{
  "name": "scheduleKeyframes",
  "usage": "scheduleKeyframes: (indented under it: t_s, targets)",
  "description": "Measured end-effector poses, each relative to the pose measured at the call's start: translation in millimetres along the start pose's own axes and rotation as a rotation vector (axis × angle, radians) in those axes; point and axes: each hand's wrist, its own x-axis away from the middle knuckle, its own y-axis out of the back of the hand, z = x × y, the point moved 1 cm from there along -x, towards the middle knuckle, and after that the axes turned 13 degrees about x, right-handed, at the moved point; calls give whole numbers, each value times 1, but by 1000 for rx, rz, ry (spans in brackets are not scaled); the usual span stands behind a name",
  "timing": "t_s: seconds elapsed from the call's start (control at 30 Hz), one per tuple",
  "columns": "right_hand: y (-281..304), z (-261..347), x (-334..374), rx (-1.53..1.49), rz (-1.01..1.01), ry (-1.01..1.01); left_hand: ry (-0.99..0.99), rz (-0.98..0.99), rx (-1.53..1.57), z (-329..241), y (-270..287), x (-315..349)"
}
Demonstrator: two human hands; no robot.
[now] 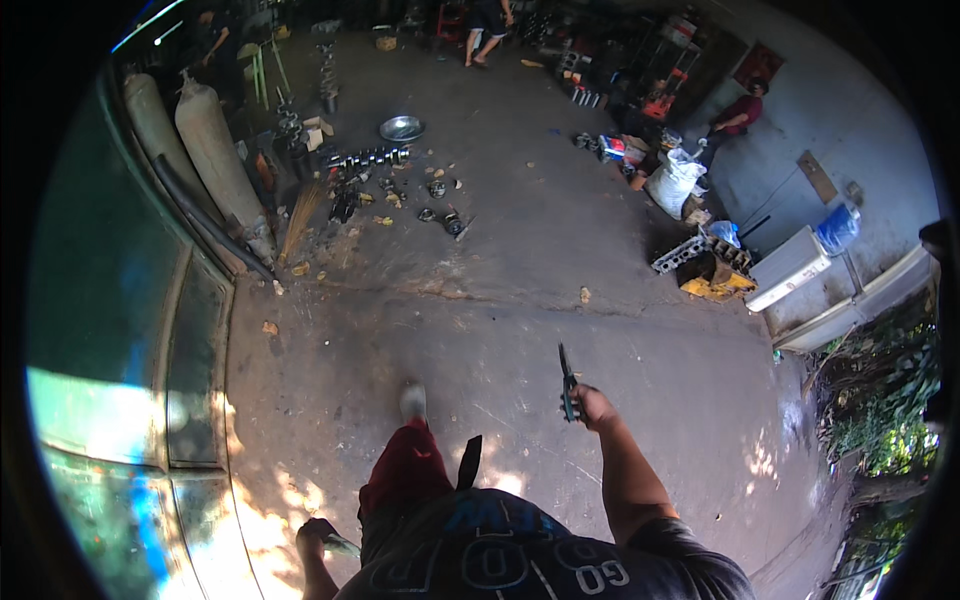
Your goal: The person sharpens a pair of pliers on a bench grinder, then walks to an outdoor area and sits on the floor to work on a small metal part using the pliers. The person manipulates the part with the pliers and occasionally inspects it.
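the right grip (597,408) is clenching a green-handled tool (569,388) above the floor (490,350), pointing it ahead, probably for clearing the red-clad leg (408,466). the left grip (312,540) is hanging low, its hold not showing clearly enough to say.

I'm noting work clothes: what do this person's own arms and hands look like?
The right hand is ungloved, its forearm bare below a short dark sleeve. The left hand is too small to detail; its sleeve isn't visible.
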Motion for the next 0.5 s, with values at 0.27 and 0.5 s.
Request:
scheduleKeyframes:
  t_s: [0.27, 0.5]
  targets:
    - [-77, 244, -130, -594, 445, 168, -38, 216, -696, -165, -94, -273]
    - [-82, 399, -200, -738, 601, 264, -525, 83, -407, -530, -170, -589]
